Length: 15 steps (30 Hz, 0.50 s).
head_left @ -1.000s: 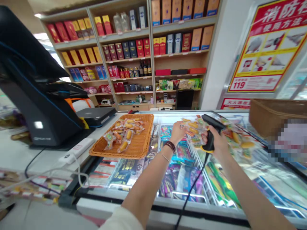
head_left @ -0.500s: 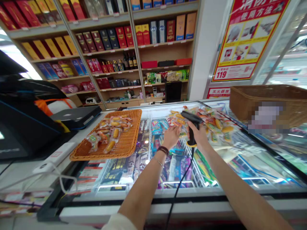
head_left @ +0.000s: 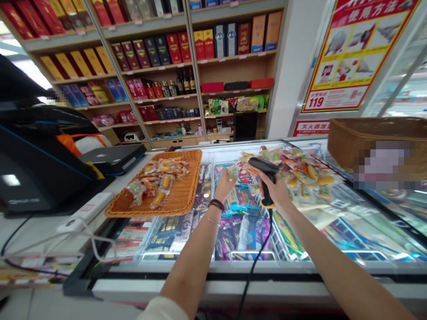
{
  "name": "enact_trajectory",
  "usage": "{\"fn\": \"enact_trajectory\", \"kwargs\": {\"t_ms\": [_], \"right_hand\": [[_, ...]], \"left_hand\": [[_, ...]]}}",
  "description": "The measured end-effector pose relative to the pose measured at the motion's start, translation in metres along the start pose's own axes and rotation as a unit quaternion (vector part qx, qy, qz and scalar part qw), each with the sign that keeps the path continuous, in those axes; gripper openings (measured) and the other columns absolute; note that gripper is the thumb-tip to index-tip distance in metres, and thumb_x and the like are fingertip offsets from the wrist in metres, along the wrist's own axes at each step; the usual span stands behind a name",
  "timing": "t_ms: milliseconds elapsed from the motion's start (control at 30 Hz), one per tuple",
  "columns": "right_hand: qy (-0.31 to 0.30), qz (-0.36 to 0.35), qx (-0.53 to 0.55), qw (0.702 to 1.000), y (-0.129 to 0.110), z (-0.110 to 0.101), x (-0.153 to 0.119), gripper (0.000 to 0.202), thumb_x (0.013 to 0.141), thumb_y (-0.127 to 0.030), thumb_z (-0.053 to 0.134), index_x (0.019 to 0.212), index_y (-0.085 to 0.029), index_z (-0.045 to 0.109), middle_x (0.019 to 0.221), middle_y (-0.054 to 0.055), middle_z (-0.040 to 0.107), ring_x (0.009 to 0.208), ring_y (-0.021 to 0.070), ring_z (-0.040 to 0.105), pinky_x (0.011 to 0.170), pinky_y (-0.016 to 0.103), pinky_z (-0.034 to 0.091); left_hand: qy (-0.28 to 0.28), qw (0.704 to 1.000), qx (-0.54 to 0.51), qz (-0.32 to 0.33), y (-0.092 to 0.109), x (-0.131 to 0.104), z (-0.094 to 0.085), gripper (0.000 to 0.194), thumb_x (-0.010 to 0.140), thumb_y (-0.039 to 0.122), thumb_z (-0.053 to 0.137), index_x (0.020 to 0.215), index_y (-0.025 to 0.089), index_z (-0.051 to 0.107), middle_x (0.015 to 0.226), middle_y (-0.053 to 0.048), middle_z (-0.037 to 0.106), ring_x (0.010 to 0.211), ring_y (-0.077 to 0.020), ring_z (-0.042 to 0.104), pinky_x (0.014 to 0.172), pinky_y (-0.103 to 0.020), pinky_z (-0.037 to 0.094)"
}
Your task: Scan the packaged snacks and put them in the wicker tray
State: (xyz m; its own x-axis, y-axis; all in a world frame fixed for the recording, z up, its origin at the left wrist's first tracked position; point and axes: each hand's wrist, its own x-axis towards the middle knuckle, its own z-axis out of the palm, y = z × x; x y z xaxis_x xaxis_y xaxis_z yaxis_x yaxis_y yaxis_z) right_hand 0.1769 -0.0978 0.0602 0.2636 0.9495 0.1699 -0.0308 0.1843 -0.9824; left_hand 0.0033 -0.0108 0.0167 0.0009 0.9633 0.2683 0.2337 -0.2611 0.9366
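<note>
Shop interior in the head view: shelving (head_left: 230, 73) w/ boxed goods beyond the orange wicker tray (head_left: 183, 191), which sits partly on the glass-topped freezer surface (head_left: 273, 267). L hand (head_left: 224, 186), just right of the tray, seems to pinch one snack pkt (head_left: 232, 172), green label showing. R hand (head_left: 279, 193), farther right of the tray, is wrapped round the handle of a black barcode scanner (head_left: 265, 171). Loose pile of similar pkts (head_left: 308, 173) lies well right of the tray; more wrapped snacks (head_left: 166, 180) are inside it.

Handling, my guess: pkt v. light, film slick & crinkly, contents (sausage-shaped in some) fairly soft, so easy to squash; best pinched at a film end or lightly round the middle. Scanner prob. light, rigid; handle's the place to hold, but the cord (head_left: 257, 258) may drag.

Hard to see: L fingertips & part of the pkt, so exact grip unclear; R fingers partly hidden, can't tell re trigger. Print on pkts too small. Glare blurs goods under glass. Brown basket (head_left: 347, 142), far right of tray, is cut off w/ label pixelated; dark terminal (head_left: 33, 169), left of tray, also cropped.
</note>
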Motion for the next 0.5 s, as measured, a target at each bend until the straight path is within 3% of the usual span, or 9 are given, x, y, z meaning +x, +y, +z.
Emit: {"fn": "enact_trajectory", "kwargs": {"t_ms": [133, 267, 400, 500], "right_hand": [[-0.023, 0.002, -0.029, 0.999, 0.001, 0.003, -0.002, 0.047, 0.075, -0.067, 0.074, 0.068, -0.027, 0.051, 0.050, -0.003, 0.053, 0.040, 0.0151, 0.048, 0.040, 0.030, 0.040], [-0.061, 0.003, -0.080, 0.995, 0.003, 0.003, -0.003, 0.046, 0.078, -0.067, 0.070, 0.069, -0.027, 0.051, 0.049, -0.003, 0.054, 0.038, 0.0151, 0.049, 0.040, 0.029, 0.039], [-0.138, -0.013, -0.202, 0.970, 0.001, 0.004, -0.007, 0.044, 0.083, -0.067, 0.063, 0.069, -0.026, 0.051, 0.042, -0.003, 0.053, 0.035, 0.0159, 0.050, 0.042, 0.029, 0.040], [-0.157, -0.031, -0.276, 0.948, -0.003, 0.006, -0.012, 0.042, 0.086, -0.064, 0.058, 0.070, -0.026, 0.052, 0.039, -0.002, 0.053, 0.036, 0.0175, 0.053, 0.046, 0.029, 0.042]], "left_hand": [[-0.002, 0.979, -0.199, -0.039, -0.006, 0.005, -0.005, 0.032, 0.083, 0.034, 0.077, 0.108, 0.019, 0.061, 0.103, -0.012, 0.075, 0.100, -0.0272, 0.074, 0.095, -0.048, 0.057], [-0.007, 0.937, -0.343, -0.061, -0.007, 0.007, -0.015, 0.035, 0.081, 0.043, 0.080, 0.102, 0.018, 0.066, 0.105, -0.012, 0.075, 0.113, -0.0293, 0.071, 0.100, -0.048, 0.056], [0.020, 0.923, -0.378, -0.070, -0.008, 0.007, -0.020, 0.036, 0.079, 0.045, 0.082, 0.098, 0.018, 0.068, 0.106, -0.012, 0.076, 0.121, -0.0306, 0.069, 0.105, -0.050, 0.054], [0.046, 0.920, -0.381, -0.078, -0.008, 0.008, -0.021, 0.036, 0.076, 0.043, 0.085, 0.095, 0.017, 0.068, 0.103, -0.011, 0.077, 0.121, -0.0311, 0.068, 0.107, -0.051, 0.053]]}}
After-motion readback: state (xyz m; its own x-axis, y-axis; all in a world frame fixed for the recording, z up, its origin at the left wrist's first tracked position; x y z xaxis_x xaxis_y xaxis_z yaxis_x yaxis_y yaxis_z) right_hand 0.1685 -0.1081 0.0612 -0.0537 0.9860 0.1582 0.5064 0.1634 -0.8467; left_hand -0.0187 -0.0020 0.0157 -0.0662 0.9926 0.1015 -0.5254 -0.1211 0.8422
